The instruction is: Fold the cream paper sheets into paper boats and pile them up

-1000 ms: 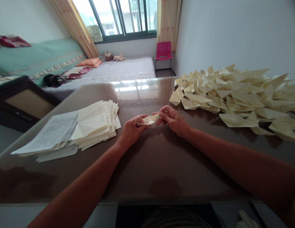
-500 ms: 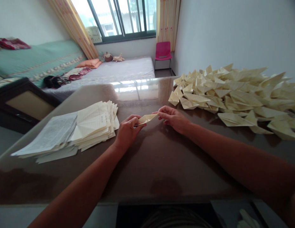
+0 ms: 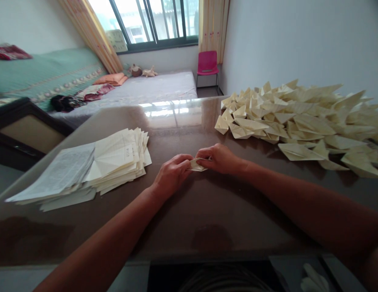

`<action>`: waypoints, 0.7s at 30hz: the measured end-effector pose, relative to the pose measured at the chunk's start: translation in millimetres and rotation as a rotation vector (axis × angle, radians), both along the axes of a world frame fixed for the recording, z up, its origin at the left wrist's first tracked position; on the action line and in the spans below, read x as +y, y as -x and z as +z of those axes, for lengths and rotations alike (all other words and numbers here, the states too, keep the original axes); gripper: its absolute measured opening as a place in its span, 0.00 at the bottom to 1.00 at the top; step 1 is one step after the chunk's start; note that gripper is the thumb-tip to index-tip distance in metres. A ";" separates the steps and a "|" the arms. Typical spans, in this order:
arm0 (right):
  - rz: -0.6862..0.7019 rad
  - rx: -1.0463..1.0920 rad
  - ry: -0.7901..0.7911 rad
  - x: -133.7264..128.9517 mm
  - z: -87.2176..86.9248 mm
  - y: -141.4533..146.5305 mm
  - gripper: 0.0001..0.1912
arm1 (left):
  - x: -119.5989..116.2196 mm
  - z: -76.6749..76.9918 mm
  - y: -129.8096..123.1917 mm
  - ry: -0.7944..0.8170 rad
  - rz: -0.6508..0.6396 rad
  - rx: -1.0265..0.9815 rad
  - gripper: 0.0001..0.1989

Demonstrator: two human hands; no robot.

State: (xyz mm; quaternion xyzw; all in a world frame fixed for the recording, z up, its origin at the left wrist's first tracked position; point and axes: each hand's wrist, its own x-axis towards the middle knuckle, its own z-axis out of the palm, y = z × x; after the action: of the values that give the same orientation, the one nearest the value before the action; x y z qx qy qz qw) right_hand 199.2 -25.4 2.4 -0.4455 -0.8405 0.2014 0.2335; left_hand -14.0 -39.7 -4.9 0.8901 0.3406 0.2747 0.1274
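Observation:
Between my hands, over the middle of the brown table, is a small folded paper boat of cream paper. My left hand pinches its left end. My right hand is closed on the right end, its thumb lying across the near side. The fingers of both hands nearly meet and cover much of the paper. To the left lies a stack of paper sheets, partly creased, with printed sheets at its left side. A large heap of folded paper boats fills the right side of the table.
A dark cabinet stands beyond the table's left edge. Behind the table are a bed and a pink chair under the window. White pieces show below the table's near edge at right.
My hands have come closer together and slightly nearer to me. My right hand has gone from the tip of the paper boat to a fuller grip, hiding more of it.

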 end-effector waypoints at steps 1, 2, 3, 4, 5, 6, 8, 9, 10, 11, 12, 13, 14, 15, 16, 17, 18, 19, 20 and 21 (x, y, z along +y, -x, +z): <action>-0.011 -0.030 -0.044 -0.8 -0.2 0.0 0.09 | 0.4 -0.5 -0.2 0.020 0.005 -0.008 0.10; -0.016 -0.054 -0.077 -1.1 -0.4 -0.1 0.09 | 1.2 -1.1 -0.2 0.037 0.012 -0.016 0.10; -0.014 -0.066 -0.094 -1.0 -0.8 -0.2 0.09 | 2.1 -1.8 0.0 0.054 0.020 -0.020 0.10; -0.004 -0.060 -0.089 -0.3 -1.1 -0.4 0.09 | 3.4 -2.5 0.3 0.072 0.032 -0.023 0.11; 0.012 -0.035 -0.064 0.9 -1.2 -0.6 0.10 | 4.8 -3.2 0.8 0.090 0.049 -0.026 0.11; 0.029 0.003 -0.029 2.3 -1.2 -1.0 0.11 | 6.4 -3.9 1.5 0.108 0.071 -0.029 0.12; 0.065 0.087 0.048 5.6 -0.9 -2.0 0.15 | 9.6 -5.3 2.9 0.137 0.124 -0.036 0.12; 0.079 0.125 0.087 6.9 -0.7 -2.7 0.17 | 10.9 -5.9 3.4 0.145 0.154 -0.042 0.12; 0.090 0.156 0.121 8.0 -0.8 -3.3 0.17 | 11.8 -6.3 3.7 0.150 0.184 -0.049 0.12; 0.093 0.184 0.151 8.7 -1.3 -3.8 0.17 | 12.3 -6.6 3.7 0.155 0.212 -0.058 0.12; 0.090 0.210 0.180 9.0 -2.0 -4.1 0.17 | 12.4 -6.8 3.4 0.163 0.235 -0.072 0.13; 0.083 0.236 0.210 9.1 -3.0 -4.2 0.17 | 12.0 -6.9 2.8 0.173 0.253 -0.089 0.13; 0.070 0.259 0.237 9.0 -4.0 -4.1 0.17 | 11.3 -6.8 1.9 0.185 0.265 -0.105 0.14; 0.055 0.276 0.263 8.8 -4.9 -3.7 0.17 | 10.3 -6.7 0.8 0.196 0.273 -0.122 0.14; 0.043 0.287 0.287 8.4 -5.5 -3.2 0.15 | 9.3 -6.4 -0.2 0.203 0.281 -0.139 0.14; 0.033 0.293 0.305 7.9 -5.5 -2.4 0.14 | 8.4 -6.0 -1.3 0.207 0.290 -0.154 0.14; 0.027 0.293 0.309 7.3 -5.1 -1.5 0.13 | 7.7 -5.4 -2.1 0.210 0.302 -0.166 0.14; 0.021 0.289 0.298 6.6 -4.4 -0.5 0.13 | 7.3 -4.7 -2.9 0.215 0.314 -0.175 0.14; 0.014 0.283 0.277 5.9 -3.5 0.5 0.12 | 7.3 -3.8 -3.4 0.225 0.324 -0.184 0.14; 0.009 0.277 0.254 5.2 -2.6 1.4 0.12 | 7.5 -3.0 -3.7 0.241 0.329 -0.198 0.13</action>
State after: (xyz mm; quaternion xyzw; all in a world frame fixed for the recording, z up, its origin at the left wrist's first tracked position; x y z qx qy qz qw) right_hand 197.8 -20.2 -0.3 -0.4358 -0.7701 0.3663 0.2878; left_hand -10.3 -32.2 -7.8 0.7695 0.4976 0.3349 0.2192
